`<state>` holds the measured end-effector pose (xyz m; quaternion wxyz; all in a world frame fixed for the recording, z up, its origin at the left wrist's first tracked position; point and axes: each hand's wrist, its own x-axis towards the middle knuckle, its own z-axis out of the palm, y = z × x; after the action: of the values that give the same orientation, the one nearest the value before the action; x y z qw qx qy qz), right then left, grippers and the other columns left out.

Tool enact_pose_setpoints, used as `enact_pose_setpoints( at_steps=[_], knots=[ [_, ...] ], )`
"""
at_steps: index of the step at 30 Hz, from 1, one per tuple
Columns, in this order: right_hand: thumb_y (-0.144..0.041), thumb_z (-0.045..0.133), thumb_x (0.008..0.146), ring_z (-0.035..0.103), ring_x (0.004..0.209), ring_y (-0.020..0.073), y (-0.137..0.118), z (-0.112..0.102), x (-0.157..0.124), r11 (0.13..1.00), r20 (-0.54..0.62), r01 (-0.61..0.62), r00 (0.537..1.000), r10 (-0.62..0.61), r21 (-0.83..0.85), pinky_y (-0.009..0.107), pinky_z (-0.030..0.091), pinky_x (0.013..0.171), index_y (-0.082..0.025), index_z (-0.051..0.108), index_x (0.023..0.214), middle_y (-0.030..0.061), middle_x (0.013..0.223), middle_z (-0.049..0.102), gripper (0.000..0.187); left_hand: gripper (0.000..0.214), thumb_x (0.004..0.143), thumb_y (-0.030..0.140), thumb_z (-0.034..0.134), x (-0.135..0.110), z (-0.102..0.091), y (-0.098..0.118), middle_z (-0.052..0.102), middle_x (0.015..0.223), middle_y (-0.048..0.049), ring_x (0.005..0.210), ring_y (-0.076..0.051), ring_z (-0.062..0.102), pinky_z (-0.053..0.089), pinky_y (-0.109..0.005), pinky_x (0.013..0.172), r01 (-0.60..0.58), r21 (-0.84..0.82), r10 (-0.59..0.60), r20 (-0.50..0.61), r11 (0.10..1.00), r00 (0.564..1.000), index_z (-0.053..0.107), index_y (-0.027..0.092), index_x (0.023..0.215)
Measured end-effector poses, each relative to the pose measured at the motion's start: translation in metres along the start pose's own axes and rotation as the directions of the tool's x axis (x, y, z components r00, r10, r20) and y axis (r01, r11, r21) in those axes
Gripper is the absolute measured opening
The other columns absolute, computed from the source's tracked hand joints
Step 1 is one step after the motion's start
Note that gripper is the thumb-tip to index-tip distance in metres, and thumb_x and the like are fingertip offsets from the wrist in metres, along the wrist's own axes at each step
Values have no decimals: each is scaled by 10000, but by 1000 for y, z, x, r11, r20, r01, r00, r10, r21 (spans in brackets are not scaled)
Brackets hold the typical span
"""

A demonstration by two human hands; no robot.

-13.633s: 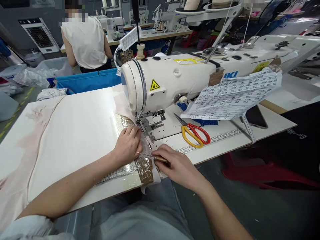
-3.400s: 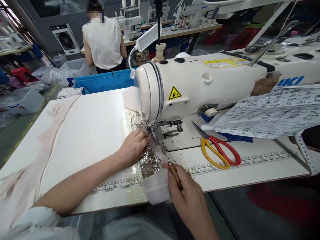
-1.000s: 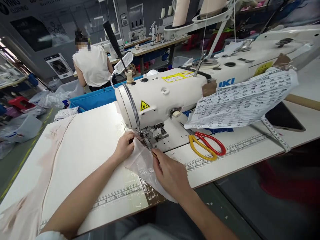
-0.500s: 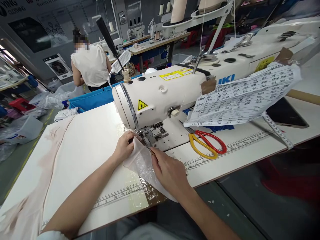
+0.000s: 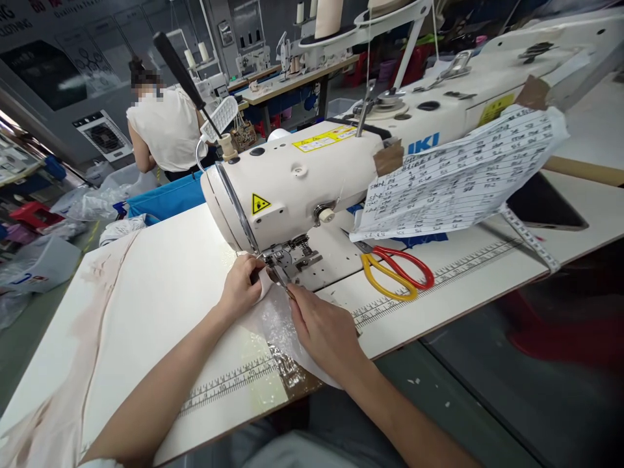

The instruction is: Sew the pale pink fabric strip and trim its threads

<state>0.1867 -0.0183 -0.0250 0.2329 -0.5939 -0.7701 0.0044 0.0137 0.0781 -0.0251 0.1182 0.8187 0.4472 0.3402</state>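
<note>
Centre of frame, lower half: both hands are at the needle end of the sewing machine (image 5: 302, 182).

- Left hand (image 5: 244, 286): thumb and fingers closed, pinching the upper corner of the white cloth piece (image 5: 275, 322), just left of the presser foot (image 5: 285, 263).
- Right hand (image 5: 324, 328): lies on the cloth, fingers curled shut around a slim tool (image 5: 286, 288). Only the tip shows, aimed at the foot, and the handle is hidden in the fist.
- The cloth runs from the foot down over the near edge of the table (image 5: 160, 273), with its lower end hanging off. It covers part of a shiny taped patch beside the printed ruler.

Handling, my read:
- The cloth is thin, limp, very light and semi-sheer.
- It will likely slide on the smooth tabletop and fold over itself, with no stiffness to push against.
- Best hold is a fingertip pinch at the edge close to the foot, plus a flat hand on top for drag.
- Keep fingertips clear of the needle.

Rest:
- Right of centre: scissors (image 5: 394, 273) with red and yellow handles.
- Above the scissors: a printed sheet (image 5: 458, 175) taped to the machine arm.
- Far left of the table: pink fabric (image 5: 97, 305).
- Upper left, well apart: another person (image 5: 166, 130), back turned, behind a blue bin (image 5: 166, 195).
</note>
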Motion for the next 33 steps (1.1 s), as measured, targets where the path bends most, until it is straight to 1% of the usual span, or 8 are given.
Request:
enact_pose_setpoints(
  at_steps=[4, 10, 15, 18, 20, 25, 29, 33],
  knots=[
    [-192, 352, 998, 707, 705, 179, 0, -1, 0, 1000, 26, -22, 999, 22, -6, 270, 462, 519, -138, 589, 1253, 89, 1004, 748, 353, 53, 821, 188, 540, 1, 1, 0, 624, 787, -45, 756, -189, 570, 467, -311, 672, -16, 61, 17, -11, 998, 1000, 587, 195, 798],
    [-187, 383, 988, 709, 721, 171, -1, -1, 0, 999, 24, -41, 999, 41, -5, 256, 443, 519, -149, 582, 1247, 80, 1001, 750, 329, 98, 836, 196, 536, 1, -2, -3, 625, 758, -17, 746, -166, 583, 458, -279, 664, 76, -15, -76, 15, 997, 997, 598, 201, 760],
    [-186, 372, 988, 707, 698, 177, -3, -2, 1, 999, 7, -49, 999, 49, -11, 264, 448, 513, -140, 594, 1216, 91, 971, 753, 322, 108, 837, 197, 530, 0, -4, -1, 617, 739, -9, 732, -155, 579, 462, -270, 664, 70, -41, -70, 19, 997, 997, 591, 196, 748],
    [-183, 359, 988, 703, 684, 178, -3, -3, 1, 998, -1, -45, 999, 45, -33, 269, 451, 500, -138, 603, 1205, 89, 955, 753, 330, 112, 803, 126, 512, 0, -5, -1, 622, 747, -11, 732, -155, 576, 468, -267, 651, 6, -16, -6, -6, 1000, 1000, 573, 197, 741],
    [-167, 374, 980, 697, 676, 169, -4, -3, 1, 998, -9, -38, 999, 38, -59, 259, 444, 497, -141, 600, 1213, 81, 929, 751, 325, 173, 762, 62, 471, 0, -5, -3, 633, 777, -19, 755, -164, 576, 480, -280, 660, -93, 43, 95, -35, 995, 995, 574, 201, 770],
    [-115, 437, 946, 681, 637, 158, -7, -2, 3, 993, -43, -26, 999, 22, -114, 250, 416, 485, -134, 613, 1192, 75, 869, 744, 304, 309, 746, -10, 425, 1, -6, -4, 649, 886, -57, 838, -195, 579, 525, -341, 735, -406, 180, 406, 41, 896, 913, 611, 185, 897],
    [-116, 456, 925, 696, 648, 175, -6, -4, -8, 997, -113, -31, 993, 23, -71, 253, 415, 491, -107, 625, 1135, 78, 849, 752, 270, 299, 798, -6, 435, 0, -14, -1, 647, 940, -89, 879, -209, 574, 551, -350, 746, -443, 176, 423, 138, 879, 895, 638, 155, 948],
    [-153, 397, 932, 662, 515, 159, 0, -13, -42, 994, -180, -9, 983, 28, 106, 255, 397, 433, -149, 596, 1031, 18, 712, 723, 222, 330, 857, 26, 427, -5, -24, 8, 624, 1027, -103, 942, -216, 564, 562, -360, 782, -422, 179, 371, 260, 888, 891, 651, 172, 1050]
  ],
)
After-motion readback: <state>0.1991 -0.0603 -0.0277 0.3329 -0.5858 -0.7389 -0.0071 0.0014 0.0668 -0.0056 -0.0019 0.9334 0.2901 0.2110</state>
